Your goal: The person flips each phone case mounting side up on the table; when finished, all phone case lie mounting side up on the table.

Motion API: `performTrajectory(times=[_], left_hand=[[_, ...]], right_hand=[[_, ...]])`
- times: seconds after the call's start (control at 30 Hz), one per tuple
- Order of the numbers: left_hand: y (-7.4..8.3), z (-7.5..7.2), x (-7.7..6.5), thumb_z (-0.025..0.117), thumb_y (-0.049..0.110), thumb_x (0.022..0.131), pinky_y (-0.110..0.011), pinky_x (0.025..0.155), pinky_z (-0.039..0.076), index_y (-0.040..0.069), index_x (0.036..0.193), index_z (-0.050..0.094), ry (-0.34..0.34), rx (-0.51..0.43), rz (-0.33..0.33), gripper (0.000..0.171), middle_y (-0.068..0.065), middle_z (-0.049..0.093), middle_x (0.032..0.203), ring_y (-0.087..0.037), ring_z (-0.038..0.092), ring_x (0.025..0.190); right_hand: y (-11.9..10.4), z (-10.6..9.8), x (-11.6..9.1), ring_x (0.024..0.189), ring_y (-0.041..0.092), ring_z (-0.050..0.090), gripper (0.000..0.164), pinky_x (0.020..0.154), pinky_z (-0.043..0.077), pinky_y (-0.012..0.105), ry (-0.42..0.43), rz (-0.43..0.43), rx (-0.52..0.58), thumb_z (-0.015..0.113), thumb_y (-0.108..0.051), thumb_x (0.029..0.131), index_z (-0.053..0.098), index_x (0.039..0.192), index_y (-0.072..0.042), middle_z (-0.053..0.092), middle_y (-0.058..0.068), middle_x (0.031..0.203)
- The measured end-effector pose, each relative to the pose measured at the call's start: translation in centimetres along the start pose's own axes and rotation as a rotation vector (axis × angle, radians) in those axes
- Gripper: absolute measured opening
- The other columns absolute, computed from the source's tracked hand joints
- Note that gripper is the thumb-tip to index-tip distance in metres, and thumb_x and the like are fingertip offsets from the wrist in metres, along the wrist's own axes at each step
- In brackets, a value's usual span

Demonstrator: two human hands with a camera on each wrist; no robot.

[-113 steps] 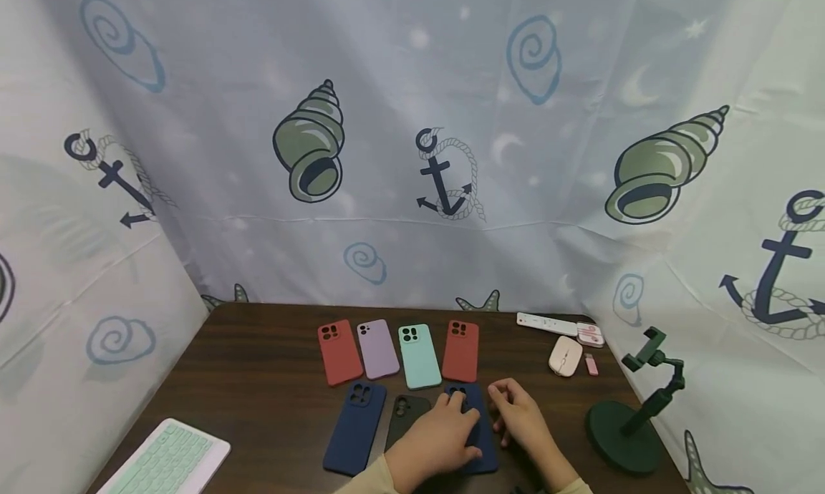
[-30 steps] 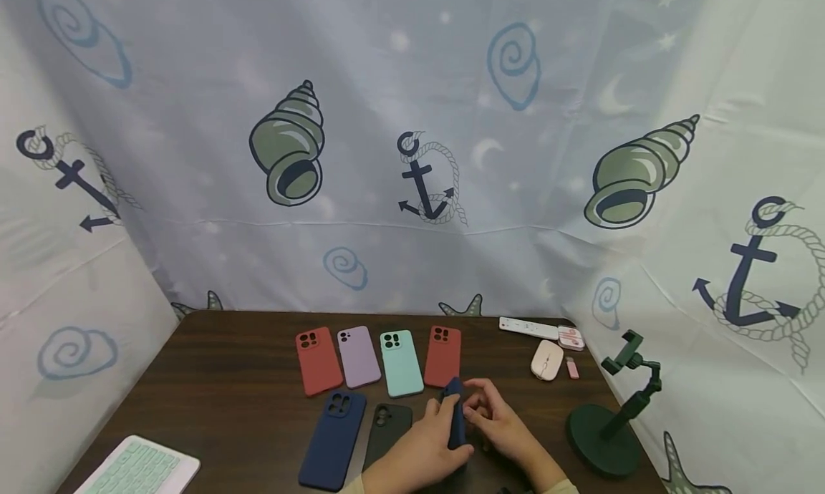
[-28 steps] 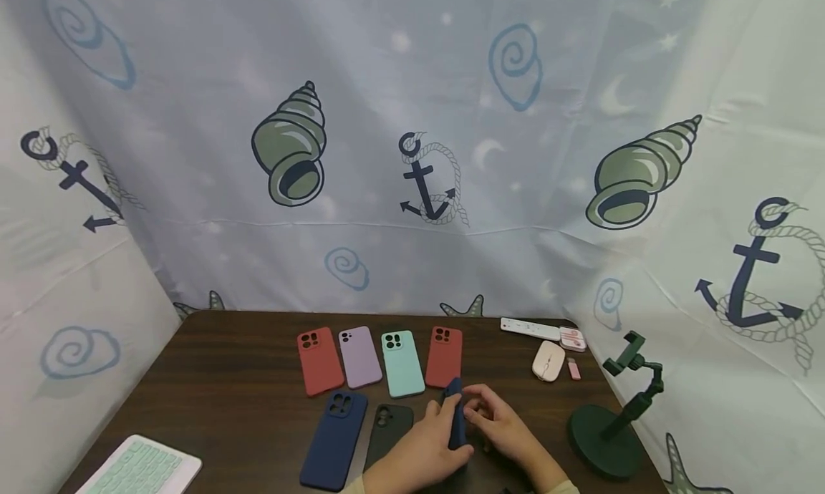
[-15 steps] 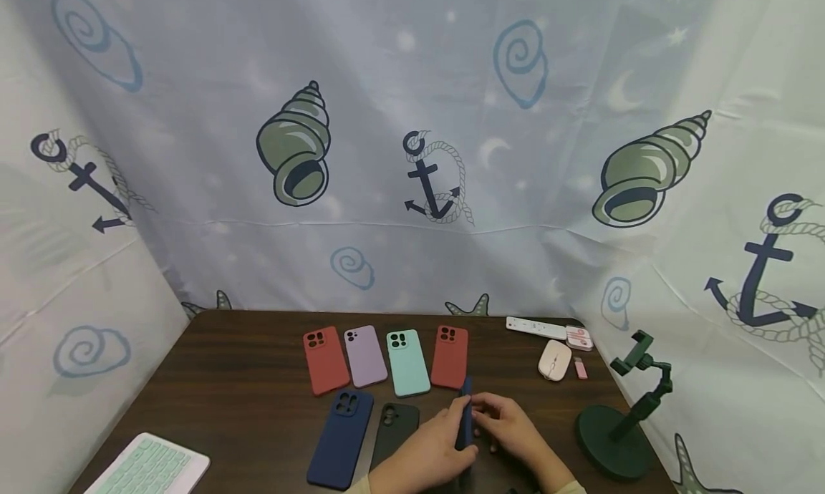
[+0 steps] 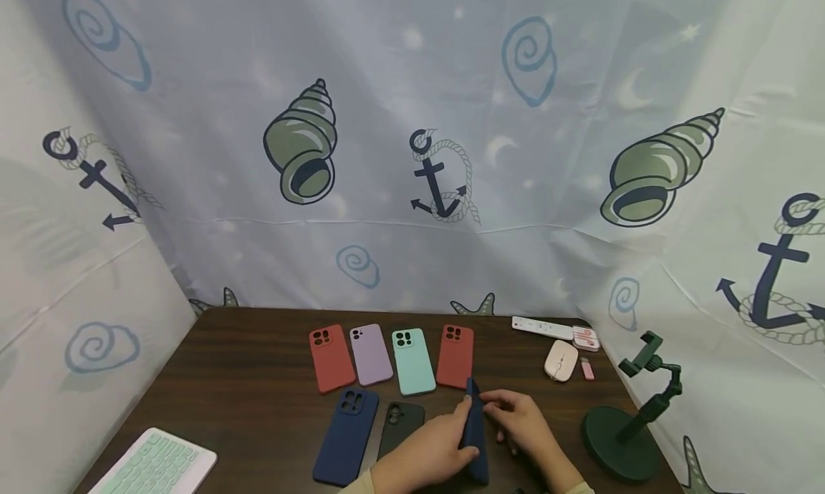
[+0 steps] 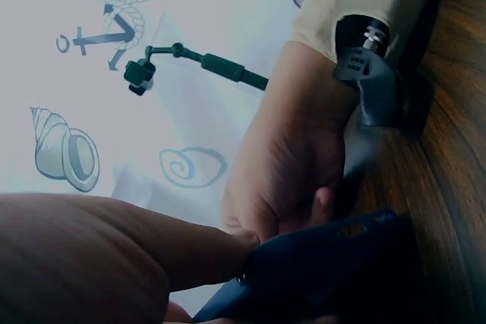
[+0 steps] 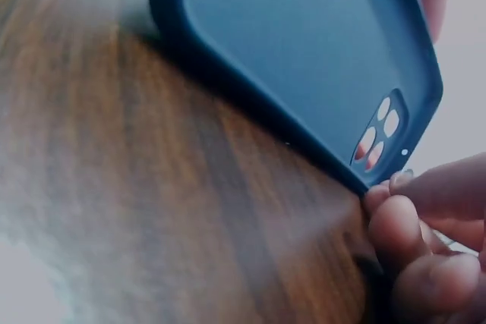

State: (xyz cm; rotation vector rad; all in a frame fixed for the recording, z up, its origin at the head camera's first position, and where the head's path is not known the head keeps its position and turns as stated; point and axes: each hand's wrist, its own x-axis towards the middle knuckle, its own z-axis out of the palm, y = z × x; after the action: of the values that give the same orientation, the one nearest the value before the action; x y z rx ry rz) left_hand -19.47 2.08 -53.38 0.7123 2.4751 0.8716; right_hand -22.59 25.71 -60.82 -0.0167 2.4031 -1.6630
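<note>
A dark blue phone case (image 5: pixel 475 437) stands tilted on its long edge on the table, in front of the right-hand red phone case (image 5: pixel 455 356). My left hand (image 5: pixel 425 447) grips it from the left, thumb low and index finger near the top. The hollow inside of the blue case (image 7: pixel 281 43) faces right, its camera cutout at the far end. My right hand (image 5: pixel 523 426) has its fingertips at the corner beside that cutout, pinching it in the right wrist view. A dark green phone case (image 5: pixel 401 426) lies left of the left hand.
Another blue case (image 5: pixel 346 437) and red, lilac and mint cases lie to the left and behind. A white mouse (image 5: pixel 561 360), a remote (image 5: pixel 543 328) and a pink USB stick (image 5: pixel 587 369) sit back right. A green stand (image 5: pixel 621 444) is right, a keyboard (image 5: pixel 155 465) front left.
Earlier the blue case lay flat under my left hand. It was raised onto its edge and has since tilted, its top leaning left. My right hand stays by its corner; the head view shifted slightly.
</note>
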Motion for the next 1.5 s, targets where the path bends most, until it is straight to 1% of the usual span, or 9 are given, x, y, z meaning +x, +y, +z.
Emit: performTrajectory(times=[0.17, 0.33, 0.47, 0.57, 0.7, 0.87, 1.17, 1.33, 1.5], left_hand=[[0.0, 0.1, 0.0, 0.071, 0.047, 0.093, -0.039, 0.103, 0.051, 0.012, 0.16, 0.03, 0.002, 0.089, 0.01, 0.086, -0.009, 0.053, 0.151, -0.016, 0.059, 0.131], [-0.3, 0.1, 0.0, 0.077, 0.056, 0.084, -0.04, 0.098, 0.053, 0.013, 0.16, 0.03, -0.005, 0.175, -0.009, 0.098, -0.013, 0.052, 0.148, -0.023, 0.06, 0.127], [-0.8, 0.6, 0.1, 0.081, 0.06, 0.076, -0.039, 0.097, 0.052, 0.011, 0.159, 0.033, 0.015, 0.263, 0.01, 0.108, -0.011, 0.056, 0.142, -0.024, 0.057, 0.124], [-1.4, 1.2, 0.4, 0.082, 0.062, 0.075, -0.038, 0.095, 0.053, 0.008, 0.156, 0.038, 0.037, 0.323, 0.017, 0.107, -0.012, 0.057, 0.137, -0.025, 0.055, 0.121], [-1.9, 1.7, 0.6, 0.08, 0.062, 0.077, -0.037, 0.092, 0.053, 0.005, 0.148, 0.048, 0.066, 0.375, 0.022, 0.097, -0.013, 0.058, 0.132, -0.025, 0.055, 0.114], [-2.3, 2.5, 0.8, 0.079, 0.06, 0.079, -0.036, 0.084, 0.053, 0.004, 0.147, 0.049, 0.097, 0.385, 0.03, 0.093, -0.013, 0.055, 0.127, -0.023, 0.053, 0.106], [-2.2, 2.8, 1.1, 0.078, 0.06, 0.08, -0.034, 0.086, 0.052, 0.005, 0.15, 0.046, 0.097, 0.38, 0.022, 0.095, -0.011, 0.054, 0.125, -0.019, 0.051, 0.104], [-2.3, 2.8, 1.1, 0.077, 0.061, 0.081, -0.033, 0.085, 0.051, 0.005, 0.151, 0.045, 0.09, 0.378, 0.013, 0.095, -0.01, 0.053, 0.124, -0.016, 0.049, 0.1], [-2.6, 2.6, 1.3, 0.077, 0.061, 0.081, -0.034, 0.089, 0.052, 0.007, 0.15, 0.047, 0.093, 0.382, 0.021, 0.093, -0.01, 0.056, 0.126, -0.019, 0.054, 0.108]], right_hand=[[0.0, -0.5, -0.2, 0.045, 0.014, 0.055, 0.031, 0.035, 0.042, 0.031, 0.028, 0.038, 0.012, 0.072, -0.03, 0.094, 0.071, 0.122, -0.016, 0.073, 0.007, 0.095], [-0.1, -0.5, -0.4, 0.047, 0.017, 0.059, 0.036, 0.036, 0.043, 0.033, 0.05, 0.05, -0.048, 0.076, -0.035, 0.09, 0.069, 0.122, -0.02, 0.071, 0.005, 0.093], [-0.3, -0.3, -0.3, 0.049, 0.019, 0.06, 0.043, 0.037, 0.044, 0.033, 0.057, 0.03, -0.115, 0.08, -0.035, 0.087, 0.065, 0.124, -0.023, 0.07, 0.003, 0.089], [-0.6, -0.2, -0.1, 0.048, 0.019, 0.059, 0.043, 0.037, 0.045, 0.034, 0.057, 0.023, -0.131, 0.08, -0.03, 0.087, 0.063, 0.126, -0.023, 0.068, 0.004, 0.086], [-0.9, -0.3, -0.2, 0.048, 0.019, 0.059, 0.042, 0.036, 0.044, 0.033, 0.048, 0.022, -0.109, 0.078, -0.023, 0.089, 0.062, 0.128, -0.02, 0.066, 0.007, 0.085], [-0.8, -0.4, -0.3, 0.047, 0.019, 0.059, 0.042, 0.036, 0.045, 0.033, 0.042, 0.018, -0.073, 0.077, -0.022, 0.09, 0.061, 0.129, -0.018, 0.065, 0.009, 0.086], [-0.4, -0.5, -0.1, 0.046, 0.019, 0.057, 0.04, 0.036, 0.044, 0.032, 0.08, 0.031, -0.057, 0.077, -0.021, 0.09, 0.061, 0.127, -0.02, 0.063, 0.009, 0.085], [-0.7, -0.1, -0.2, 0.045, 0.02, 0.056, 0.038, 0.036, 0.042, 0.032, 0.135, 0.044, -0.056, 0.077, -0.016, 0.089, 0.064, 0.124, -0.02, 0.063, 0.008, 0.082], [-1.1, 0.3, -0.2, 0.049, 0.017, 0.054, 0.032, 0.042, 0.043, 0.03, 0.204, 0.025, -0.088, 0.077, -0.013, 0.088, 0.067, 0.118, -0.018, 0.06, 0.005, 0.079]])
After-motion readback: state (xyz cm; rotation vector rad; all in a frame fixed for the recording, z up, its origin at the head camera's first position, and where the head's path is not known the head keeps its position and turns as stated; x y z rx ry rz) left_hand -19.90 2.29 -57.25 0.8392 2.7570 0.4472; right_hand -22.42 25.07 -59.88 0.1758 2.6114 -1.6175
